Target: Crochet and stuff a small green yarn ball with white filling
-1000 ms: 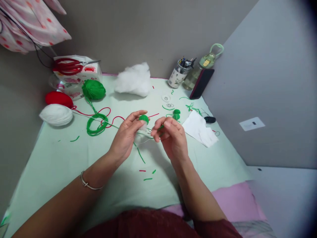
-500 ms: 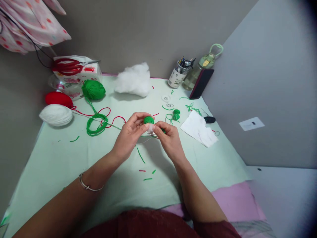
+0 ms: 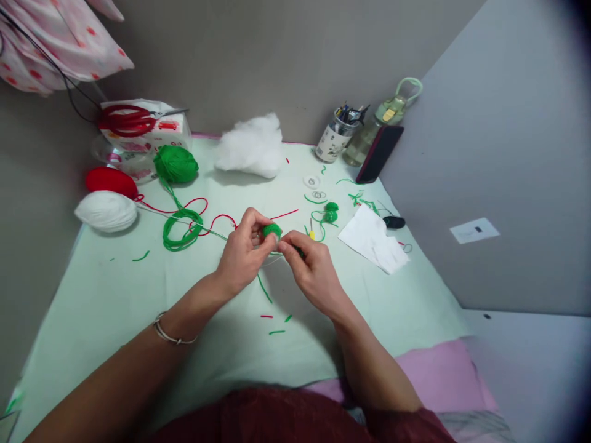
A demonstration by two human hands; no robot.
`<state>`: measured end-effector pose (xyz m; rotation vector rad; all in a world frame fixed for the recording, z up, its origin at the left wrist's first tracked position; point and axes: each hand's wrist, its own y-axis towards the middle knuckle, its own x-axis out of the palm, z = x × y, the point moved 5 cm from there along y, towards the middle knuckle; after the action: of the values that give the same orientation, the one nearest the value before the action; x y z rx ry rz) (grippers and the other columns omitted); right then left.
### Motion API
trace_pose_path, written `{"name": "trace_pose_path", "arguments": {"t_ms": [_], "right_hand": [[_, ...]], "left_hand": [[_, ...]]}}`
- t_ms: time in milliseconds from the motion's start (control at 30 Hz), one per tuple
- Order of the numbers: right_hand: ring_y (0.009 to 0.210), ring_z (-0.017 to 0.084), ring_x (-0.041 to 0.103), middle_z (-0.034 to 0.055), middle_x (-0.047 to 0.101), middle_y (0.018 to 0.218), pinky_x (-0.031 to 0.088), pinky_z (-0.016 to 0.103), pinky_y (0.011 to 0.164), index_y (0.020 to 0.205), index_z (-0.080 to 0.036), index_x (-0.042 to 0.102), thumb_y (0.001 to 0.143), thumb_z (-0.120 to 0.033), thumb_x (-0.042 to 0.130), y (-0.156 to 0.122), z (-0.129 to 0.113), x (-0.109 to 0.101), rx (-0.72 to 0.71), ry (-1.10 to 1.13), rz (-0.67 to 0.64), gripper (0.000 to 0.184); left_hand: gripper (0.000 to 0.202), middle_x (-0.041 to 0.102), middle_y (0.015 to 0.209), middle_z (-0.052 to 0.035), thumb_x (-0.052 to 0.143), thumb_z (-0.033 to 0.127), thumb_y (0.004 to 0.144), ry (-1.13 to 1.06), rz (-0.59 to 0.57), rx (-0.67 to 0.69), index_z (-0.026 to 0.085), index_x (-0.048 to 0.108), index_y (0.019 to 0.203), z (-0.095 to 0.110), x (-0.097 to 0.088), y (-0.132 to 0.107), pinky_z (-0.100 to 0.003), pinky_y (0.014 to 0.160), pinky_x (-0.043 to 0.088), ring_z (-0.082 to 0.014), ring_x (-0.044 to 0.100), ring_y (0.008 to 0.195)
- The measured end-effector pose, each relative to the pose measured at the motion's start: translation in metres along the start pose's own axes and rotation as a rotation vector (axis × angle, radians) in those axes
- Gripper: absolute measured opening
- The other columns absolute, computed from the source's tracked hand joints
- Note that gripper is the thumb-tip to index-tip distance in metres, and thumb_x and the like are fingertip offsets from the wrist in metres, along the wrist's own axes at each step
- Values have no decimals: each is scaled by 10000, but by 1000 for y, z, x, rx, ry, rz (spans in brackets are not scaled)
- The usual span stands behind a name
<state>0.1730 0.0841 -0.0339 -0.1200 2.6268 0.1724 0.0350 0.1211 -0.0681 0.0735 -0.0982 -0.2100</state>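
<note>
My left hand (image 3: 244, 252) pinches a small round green crocheted piece (image 3: 272, 231) between thumb and fingers. A trace of white stuffing shows at its lower right edge. There the closed fingertips of my right hand (image 3: 311, 267) press against the piece. Another bit of green (image 3: 299, 251) shows within the right fingers, mostly hidden. Thin strands pass under both hands. Just beyond the right hand lies a yellow-ended tool (image 3: 312, 234), and two small green crocheted balls (image 3: 331, 212) rest behind it.
Green (image 3: 176, 164), red (image 3: 111, 182) and white (image 3: 106, 211) yarn balls lie at left, near red-handled scissors (image 3: 127, 120). White stuffing (image 3: 250, 146) sits at the back. A pen cup (image 3: 333, 140), bottle (image 3: 362, 144), phone (image 3: 379, 154) and white paper (image 3: 372, 239) stand or lie right.
The white tuft between my hands has mostly gone from sight at the green piece. My right fingertips have moved left against it. The yellow-ended tool has come into view.
</note>
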Motion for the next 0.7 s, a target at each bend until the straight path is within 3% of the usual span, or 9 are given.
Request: {"name": "trace_pose_path", "arguments": {"t_ms": [133,267,400,567,700], "right_hand": [[613,124,397,-35,493,658,312,275,593,755,-207,589,977,-376,572,2,4,3,51,46,55,279],[581,112,355,-46,458,606,287,267,551,661,-207,552,896,-468,683,4,9,-1,112,121,161,374],[593,119,401,-35,505,610,317,267,566,642,-210,537,896,-419,681,3,6,-8,90,100,217,358],[689,148,528,3,640,753,401,283,674,781,-212,603,992,-355,547,0,-3,-10,13,12,61,261],[683,150,512,-10,588,739,389,281,672,813,-220,577,1001,-260,482,-4,-10,-5,-48,-82,-7,215]], "left_hand": [[193,644,812,20,712,253,834,-46,30,-22,222,526,876,2,0,2,-286,689,560,-147,639,737],[194,662,843,11,710,304,887,-123,-91,-62,214,543,926,8,3,2,-317,779,591,-155,666,808],[233,673,897,7,745,313,890,-194,-184,-76,207,554,971,11,5,3,-335,870,598,-151,683,884],[266,664,865,23,767,283,858,-199,-188,-121,209,519,918,6,2,5,-321,801,616,-135,697,792],[274,659,876,20,766,230,801,-135,-108,-90,214,504,878,3,0,5,-293,719,616,-132,676,760]]}}
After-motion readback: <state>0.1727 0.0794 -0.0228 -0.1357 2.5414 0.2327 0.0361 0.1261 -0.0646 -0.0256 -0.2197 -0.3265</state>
